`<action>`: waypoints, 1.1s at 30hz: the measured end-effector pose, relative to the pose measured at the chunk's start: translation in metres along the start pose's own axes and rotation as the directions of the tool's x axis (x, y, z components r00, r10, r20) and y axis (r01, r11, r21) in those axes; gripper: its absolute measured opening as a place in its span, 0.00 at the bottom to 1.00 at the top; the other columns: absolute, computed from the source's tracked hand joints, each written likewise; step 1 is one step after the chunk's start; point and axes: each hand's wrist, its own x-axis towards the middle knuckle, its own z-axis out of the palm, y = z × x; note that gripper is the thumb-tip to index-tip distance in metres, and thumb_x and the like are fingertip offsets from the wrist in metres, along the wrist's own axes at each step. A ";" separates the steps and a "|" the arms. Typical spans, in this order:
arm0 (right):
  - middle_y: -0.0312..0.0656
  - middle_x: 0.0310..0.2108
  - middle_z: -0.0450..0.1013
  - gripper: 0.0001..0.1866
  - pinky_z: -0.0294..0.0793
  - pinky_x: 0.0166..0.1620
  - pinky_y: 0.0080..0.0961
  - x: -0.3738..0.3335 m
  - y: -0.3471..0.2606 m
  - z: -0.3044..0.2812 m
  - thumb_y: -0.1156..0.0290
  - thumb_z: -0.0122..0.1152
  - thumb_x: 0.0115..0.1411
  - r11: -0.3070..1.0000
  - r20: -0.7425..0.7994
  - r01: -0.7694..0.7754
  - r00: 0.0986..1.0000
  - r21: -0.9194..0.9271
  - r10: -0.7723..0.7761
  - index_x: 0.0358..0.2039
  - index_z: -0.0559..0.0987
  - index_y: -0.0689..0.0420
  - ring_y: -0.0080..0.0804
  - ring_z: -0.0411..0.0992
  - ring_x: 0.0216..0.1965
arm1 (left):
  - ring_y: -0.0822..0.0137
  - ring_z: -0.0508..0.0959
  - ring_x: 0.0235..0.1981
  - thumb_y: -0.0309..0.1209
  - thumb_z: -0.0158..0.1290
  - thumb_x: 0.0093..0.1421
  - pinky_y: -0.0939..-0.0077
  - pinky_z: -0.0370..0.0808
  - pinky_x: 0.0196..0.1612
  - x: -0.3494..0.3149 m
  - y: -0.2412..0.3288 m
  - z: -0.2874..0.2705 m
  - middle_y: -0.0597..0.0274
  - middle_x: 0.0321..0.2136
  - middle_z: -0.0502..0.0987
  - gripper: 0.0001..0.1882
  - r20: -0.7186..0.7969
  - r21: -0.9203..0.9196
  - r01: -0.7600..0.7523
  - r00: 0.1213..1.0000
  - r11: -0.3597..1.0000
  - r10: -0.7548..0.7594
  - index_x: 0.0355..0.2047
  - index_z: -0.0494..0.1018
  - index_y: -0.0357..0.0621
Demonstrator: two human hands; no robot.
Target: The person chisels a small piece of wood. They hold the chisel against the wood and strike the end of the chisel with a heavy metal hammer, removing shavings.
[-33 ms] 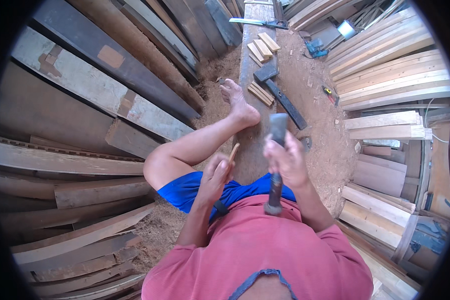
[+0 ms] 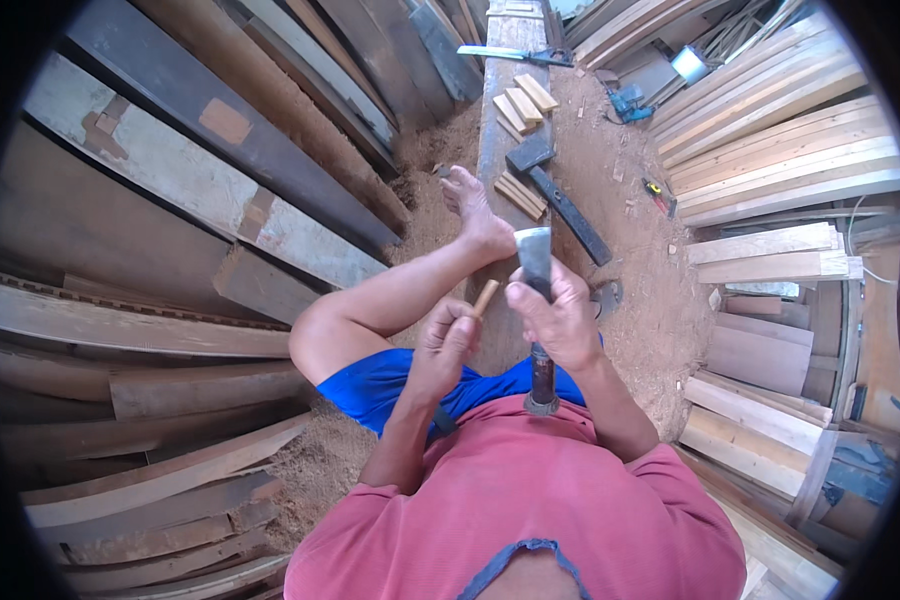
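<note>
In my left hand [image 2: 448, 340] a small wooden stick [image 2: 485, 298] is pinched, its end standing up past the thumb. My right hand [image 2: 565, 318] is wrapped round a wide chisel [image 2: 535, 258]. The chisel's flat metal blade points away from me, and its dark handle [image 2: 542, 378] runs back toward my shirt. Stick and blade are close together but apart, above a wooden plank bench [image 2: 505, 320]. Farther along the bench lies a dark mallet [image 2: 568, 207], with short wood strips [image 2: 520, 196] beside its head.
Several pale wood blocks [image 2: 523, 103] and a handsaw [image 2: 515, 53] lie toward the bench's far end. My bare foot [image 2: 480, 222] is beside the bench. Boards [image 2: 300, 235] lean on the left; stacked timber [image 2: 770, 150] lines the right. A blue power tool [image 2: 630, 103] sits on the sawdust-covered floor.
My right hand has brought the chisel a little left, nearer the stick. My left hand has shifted slightly right, and the stick leans more to the right.
</note>
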 end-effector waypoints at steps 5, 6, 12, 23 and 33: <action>0.28 0.21 0.68 0.07 0.62 0.19 0.12 0.011 0.002 0.000 0.69 0.62 0.62 0.985 0.018 0.083 0.997 -0.150 -0.081 0.36 0.75 0.57 0.10 0.62 0.16 | 0.84 0.65 0.25 0.30 0.48 0.68 0.88 0.63 0.27 0.008 0.004 0.009 0.75 0.25 0.67 0.03 0.033 0.227 -0.071 0.997 0.971 0.065 0.38 0.68 0.46; 0.28 0.21 0.68 0.07 0.62 0.18 0.12 0.012 0.009 -0.005 0.69 0.62 0.62 0.982 0.025 0.096 0.995 -0.162 -0.094 0.36 0.75 0.57 0.09 0.62 0.16 | 0.84 0.65 0.24 0.31 0.48 0.69 0.88 0.63 0.27 0.007 0.005 0.009 0.75 0.25 0.67 0.04 0.024 0.309 -0.054 0.998 0.950 0.049 0.38 0.68 0.46; 0.30 0.25 0.70 0.07 0.63 0.20 0.12 0.011 0.019 -0.017 0.69 0.56 0.64 0.991 0.042 0.032 0.999 -0.132 -0.027 0.40 0.75 0.58 0.09 0.63 0.19 | 0.83 0.64 0.18 0.44 0.42 0.71 0.88 0.59 0.20 0.005 0.003 0.000 0.72 0.19 0.68 0.17 0.176 -0.002 0.347 0.923 0.938 -0.342 0.40 0.71 0.44; 0.41 0.33 0.75 0.15 0.79 0.28 0.24 -0.012 0.028 0.023 0.63 0.45 0.70 0.799 0.083 -0.167 0.986 0.578 0.147 0.51 0.66 0.59 0.24 0.74 0.24 | 0.77 0.63 0.17 0.44 0.39 0.71 0.84 0.59 0.19 0.027 0.003 -0.001 0.69 0.18 0.65 0.14 0.149 -0.314 0.303 0.952 0.900 -0.269 0.37 0.65 0.47; 0.31 0.22 0.60 0.11 0.67 0.22 0.20 -0.043 0.008 0.055 0.61 0.43 0.71 0.744 0.286 -0.406 0.912 0.531 0.294 0.42 0.67 0.55 0.16 0.58 0.16 | 0.81 0.69 0.32 0.42 0.37 0.73 0.82 0.69 0.37 0.012 0.001 -0.014 0.71 0.30 0.72 0.21 0.090 0.303 -0.022 0.996 0.953 -0.005 0.47 0.73 0.39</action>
